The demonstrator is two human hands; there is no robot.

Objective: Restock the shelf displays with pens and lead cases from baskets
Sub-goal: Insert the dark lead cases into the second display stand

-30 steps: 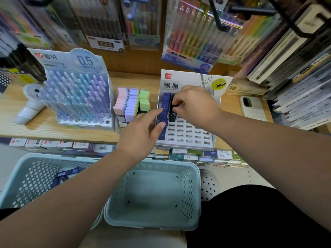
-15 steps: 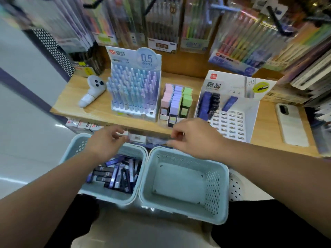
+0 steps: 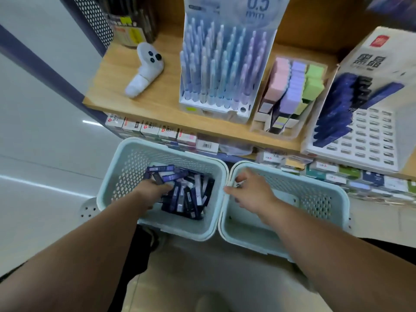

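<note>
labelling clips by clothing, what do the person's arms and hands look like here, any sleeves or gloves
No sleeves show: both arms are bare right to the edge of the picture. The left hand and right hand wear no gloves, and no watch, bracelet or ring is visible.

Fingertips of the left hand [image 3: 153,190] are buried among the lead cases [image 3: 189,197] in the left basket [image 3: 126,149] — grip can't be told. The right hand [image 3: 249,190] curls at the right basket [image 3: 315,176] rim, contact unclear. On the shelf [image 3: 157,102]: the pen display [image 3: 225,64] header is cut by the top edge, and the lead case display [image 3: 371,131] at the right end runs off frame, slot labels too small. The dark pen cup [image 3: 132,23] at the back left corner is blurred, top cut. The boxes [image 3: 157,129] under the front edge have unreadable print. The white stool [image 3: 89,209] is mostly hidden by the baskets.
</note>
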